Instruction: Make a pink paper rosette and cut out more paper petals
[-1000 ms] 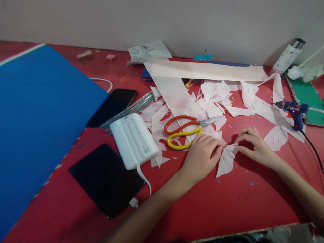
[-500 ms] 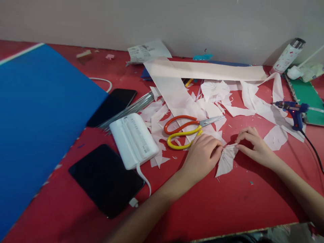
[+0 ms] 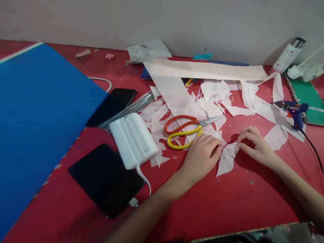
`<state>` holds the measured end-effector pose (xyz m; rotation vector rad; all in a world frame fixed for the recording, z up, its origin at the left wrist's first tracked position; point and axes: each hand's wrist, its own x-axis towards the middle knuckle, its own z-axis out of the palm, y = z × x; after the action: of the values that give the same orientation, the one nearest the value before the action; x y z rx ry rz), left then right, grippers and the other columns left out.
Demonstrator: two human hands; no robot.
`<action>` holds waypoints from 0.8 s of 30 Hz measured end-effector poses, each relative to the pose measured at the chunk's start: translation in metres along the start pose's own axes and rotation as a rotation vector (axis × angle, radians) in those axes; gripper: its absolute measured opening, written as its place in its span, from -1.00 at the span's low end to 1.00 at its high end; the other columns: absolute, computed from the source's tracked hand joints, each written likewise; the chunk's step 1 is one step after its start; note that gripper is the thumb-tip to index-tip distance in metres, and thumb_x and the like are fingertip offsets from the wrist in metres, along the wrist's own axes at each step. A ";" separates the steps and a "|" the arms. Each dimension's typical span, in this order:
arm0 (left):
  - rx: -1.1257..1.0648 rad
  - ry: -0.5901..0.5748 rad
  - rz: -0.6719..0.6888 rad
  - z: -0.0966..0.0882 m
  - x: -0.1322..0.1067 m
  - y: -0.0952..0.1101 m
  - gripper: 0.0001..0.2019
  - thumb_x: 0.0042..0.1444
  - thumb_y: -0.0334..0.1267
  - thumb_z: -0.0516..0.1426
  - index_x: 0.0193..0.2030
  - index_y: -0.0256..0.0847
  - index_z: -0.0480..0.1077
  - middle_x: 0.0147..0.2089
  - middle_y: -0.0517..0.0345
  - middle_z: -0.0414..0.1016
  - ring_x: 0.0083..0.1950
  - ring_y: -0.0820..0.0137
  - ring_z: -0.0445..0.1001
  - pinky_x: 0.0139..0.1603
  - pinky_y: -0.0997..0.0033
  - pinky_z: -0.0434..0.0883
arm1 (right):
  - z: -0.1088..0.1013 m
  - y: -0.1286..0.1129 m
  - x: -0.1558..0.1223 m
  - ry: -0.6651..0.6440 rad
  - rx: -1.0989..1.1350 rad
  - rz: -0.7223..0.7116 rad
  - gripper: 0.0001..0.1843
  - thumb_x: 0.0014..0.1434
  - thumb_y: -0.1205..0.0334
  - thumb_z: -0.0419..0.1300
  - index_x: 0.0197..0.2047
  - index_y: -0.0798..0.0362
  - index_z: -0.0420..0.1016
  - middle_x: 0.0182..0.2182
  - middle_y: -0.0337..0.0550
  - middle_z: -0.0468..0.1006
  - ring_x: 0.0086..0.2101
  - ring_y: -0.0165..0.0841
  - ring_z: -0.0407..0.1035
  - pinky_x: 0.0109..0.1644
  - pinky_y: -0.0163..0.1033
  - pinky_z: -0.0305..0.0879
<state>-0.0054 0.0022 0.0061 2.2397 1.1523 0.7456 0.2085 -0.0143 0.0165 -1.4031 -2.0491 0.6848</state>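
Observation:
A small piece of pleated white paper [image 3: 227, 158] fans downward between my hands, just over the red tabletop. My left hand [image 3: 202, 155] pinches its upper left corner between thumb and fingers. The upper right corner is pinched in the fingertips of my right hand [image 3: 255, 146]. Just beyond my left hand lie scissors [image 3: 181, 132] with one red and one yellow handle, their blades pointing right. White paper scraps [image 3: 157, 118] spread under and around the scissors. Farther back sits another pleated white paper piece [image 3: 215, 90].
A blue glue gun [image 3: 295, 109] with a cord lies at the right, near a white bottle [image 3: 288, 55]. On the left are a white power bank [image 3: 134, 140], a black tablet [image 3: 105, 180], a black phone [image 3: 111, 104], thin clear sticks [image 3: 134, 108] and a large blue board [image 3: 43, 125].
My right hand has shifted very slightly up and right, the pleated paper's right corner moving with it. Both hands keep their pinch; everything else looks the same.

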 end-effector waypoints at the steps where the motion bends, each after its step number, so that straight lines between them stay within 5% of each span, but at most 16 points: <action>1: -0.001 0.000 0.002 0.000 0.000 0.000 -0.85 0.15 -0.38 0.04 -0.41 -0.18 0.35 -0.36 0.16 0.47 -0.26 0.34 0.36 -0.19 0.25 0.31 | 0.000 0.000 0.000 0.001 0.002 0.000 -0.95 0.19 0.27 0.12 -0.31 -0.03 0.40 -0.27 -0.13 0.34 -0.16 -0.25 0.26 -0.03 -0.03 0.22; 16: -0.014 -0.015 -0.023 -0.003 0.000 0.000 -0.85 0.15 -0.39 0.02 -0.41 -0.19 0.34 -0.36 0.16 0.45 -0.26 0.34 0.35 -0.19 0.28 0.30 | -0.006 0.011 0.001 0.120 0.021 0.039 -0.93 0.19 0.24 0.12 -0.34 -0.03 0.38 -0.31 -0.15 0.33 -0.21 -0.27 0.27 -0.05 -0.06 0.21; 24: -0.027 -0.004 -0.017 -0.003 0.000 -0.002 -0.85 0.15 -0.41 0.01 -0.41 -0.19 0.33 -0.38 0.18 0.44 -0.27 0.35 0.33 -0.21 0.30 0.29 | -0.004 0.014 -0.001 0.099 0.007 0.053 -0.74 0.28 0.21 0.00 -0.41 -0.01 0.40 -0.32 -0.13 0.32 -0.21 -0.28 0.23 -0.05 -0.07 0.18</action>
<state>-0.0087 0.0035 0.0065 2.2058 1.1514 0.7456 0.2207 -0.0100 0.0099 -1.4626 -1.9379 0.6303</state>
